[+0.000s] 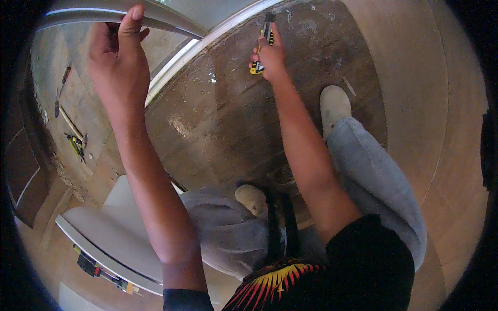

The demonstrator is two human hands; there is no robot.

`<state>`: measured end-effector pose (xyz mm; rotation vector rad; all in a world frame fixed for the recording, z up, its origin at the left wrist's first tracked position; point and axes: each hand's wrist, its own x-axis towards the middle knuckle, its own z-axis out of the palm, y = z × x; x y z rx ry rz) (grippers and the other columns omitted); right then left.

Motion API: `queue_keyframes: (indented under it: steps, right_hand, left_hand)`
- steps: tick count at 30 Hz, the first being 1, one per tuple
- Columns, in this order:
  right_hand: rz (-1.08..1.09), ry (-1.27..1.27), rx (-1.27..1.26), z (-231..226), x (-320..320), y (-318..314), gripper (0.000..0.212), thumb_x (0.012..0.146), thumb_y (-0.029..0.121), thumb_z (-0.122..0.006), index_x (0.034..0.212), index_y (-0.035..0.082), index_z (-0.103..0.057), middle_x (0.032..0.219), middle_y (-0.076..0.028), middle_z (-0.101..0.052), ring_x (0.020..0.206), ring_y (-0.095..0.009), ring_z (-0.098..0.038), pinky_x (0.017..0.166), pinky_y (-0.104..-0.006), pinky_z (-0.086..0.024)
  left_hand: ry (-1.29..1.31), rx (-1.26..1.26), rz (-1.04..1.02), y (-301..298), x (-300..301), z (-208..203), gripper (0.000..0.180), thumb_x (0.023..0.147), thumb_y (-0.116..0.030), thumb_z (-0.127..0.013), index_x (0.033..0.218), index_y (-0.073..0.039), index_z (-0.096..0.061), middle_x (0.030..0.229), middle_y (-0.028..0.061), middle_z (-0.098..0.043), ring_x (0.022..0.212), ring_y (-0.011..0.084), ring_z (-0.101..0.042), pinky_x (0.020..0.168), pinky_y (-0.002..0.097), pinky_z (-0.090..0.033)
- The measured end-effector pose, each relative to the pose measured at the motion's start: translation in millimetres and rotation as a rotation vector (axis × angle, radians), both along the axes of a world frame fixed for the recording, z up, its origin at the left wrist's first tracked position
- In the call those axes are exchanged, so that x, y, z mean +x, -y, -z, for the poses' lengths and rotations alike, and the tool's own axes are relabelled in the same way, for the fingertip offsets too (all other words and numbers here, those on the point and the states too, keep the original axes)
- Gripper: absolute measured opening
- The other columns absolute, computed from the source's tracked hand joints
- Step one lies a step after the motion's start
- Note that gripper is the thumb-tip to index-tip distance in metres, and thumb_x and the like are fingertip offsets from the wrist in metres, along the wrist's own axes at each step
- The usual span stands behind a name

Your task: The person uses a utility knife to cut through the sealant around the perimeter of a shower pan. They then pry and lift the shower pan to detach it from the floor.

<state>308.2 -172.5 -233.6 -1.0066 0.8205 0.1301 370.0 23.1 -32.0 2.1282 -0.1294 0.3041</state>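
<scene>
My left hand [120,67] is raised at the upper left. Its thumb lies over the edge of a grey metal rail [174,25], and the other fingers curl behind, partly hidden. In my right hand [273,58] is a yellow and black utility knife [256,69], gripped with the index finger stretched along its body. The knife's front end points away from me, close to a white sill [228,23] at the top. Whether its blade is out I cannot tell.
A worn dark floor [207,119] spreads beneath my arms. Beyond the sill at left lie a screwdriver [66,75], a thin stick [70,122] and green-handled pliers [73,145]. A grey curved panel [111,236] stands at lower left, with several tools [96,267] beside it.
</scene>
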Motion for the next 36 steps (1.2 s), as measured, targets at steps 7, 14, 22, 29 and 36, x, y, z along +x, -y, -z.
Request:
queue_keyframes:
  steps: [7, 14, 22, 29, 36]
  right_hand:
    - [-0.053, -0.040, -0.322, 6, 6, -54, 0.071, 0.090, 0.005, -0.049, 0.146, 0.030, -0.013, 0.078, -0.010, -0.057, 0.048, -0.016, -0.051, 0.039, -0.0363, -0.050]
    - [-0.134, -0.005, -0.370, 34, -13, -80, 0.071, 0.090, 0.005, -0.049, 0.146, 0.029, -0.013, 0.082, -0.012, -0.057, 0.049, -0.017, -0.052, 0.040, -0.0366, -0.050]
    - [-0.256, 0.032, -0.351, 43, -34, -111, 0.069, 0.091, 0.012, -0.051, 0.146, 0.029, -0.013, 0.082, -0.011, -0.057, 0.050, -0.017, -0.052, 0.041, -0.0358, -0.050]
    - [-0.389, -0.088, -0.162, -11, -41, -109, 0.068, 0.090, 0.010, -0.050, 0.146, 0.032, -0.018, 0.074, -0.007, -0.055, 0.049, -0.015, -0.050, 0.039, -0.0364, -0.048]
    - [-0.270, -0.005, -0.149, -12, -42, 2, 0.059, 0.092, 0.013, -0.055, 0.141, 0.034, -0.031, 0.064, -0.003, -0.049, 0.047, -0.011, -0.045, 0.039, -0.0334, -0.046]
  left_hand:
    - [0.005, 0.048, -0.012, 2, -3, -2, 0.033, 0.093, -0.027, -0.057, 0.102, 0.005, -0.059, 0.093, 0.0123, -0.065, 0.083, 0.0188, -0.065, 0.078, 0.0317, -0.055]
    - [0.026, 0.099, 0.027, 0, -4, -5, 0.034, 0.092, -0.029, -0.059, 0.101, 0.003, -0.061, 0.088, 0.0119, -0.067, 0.083, 0.0185, -0.066, 0.076, 0.0304, -0.052]
    - [-0.082, 0.265, -0.091, 16, -4, -16, 0.036, 0.091, -0.031, -0.061, 0.098, 0.004, -0.061, 0.089, 0.0129, -0.067, 0.082, 0.0179, -0.066, 0.077, 0.0313, -0.054]
    - [-0.065, -0.012, 0.032, -2, 4, -3, 0.033, 0.091, -0.028, -0.060, 0.099, 0.004, -0.060, 0.092, 0.0121, -0.066, 0.086, 0.0183, -0.065, 0.077, 0.0316, -0.055]
    - [-0.029, 0.015, 0.039, -7, 4, 1, 0.033, 0.091, -0.028, -0.059, 0.101, 0.004, -0.060, 0.092, 0.0115, -0.065, 0.084, 0.0170, -0.064, 0.080, 0.0332, -0.055]
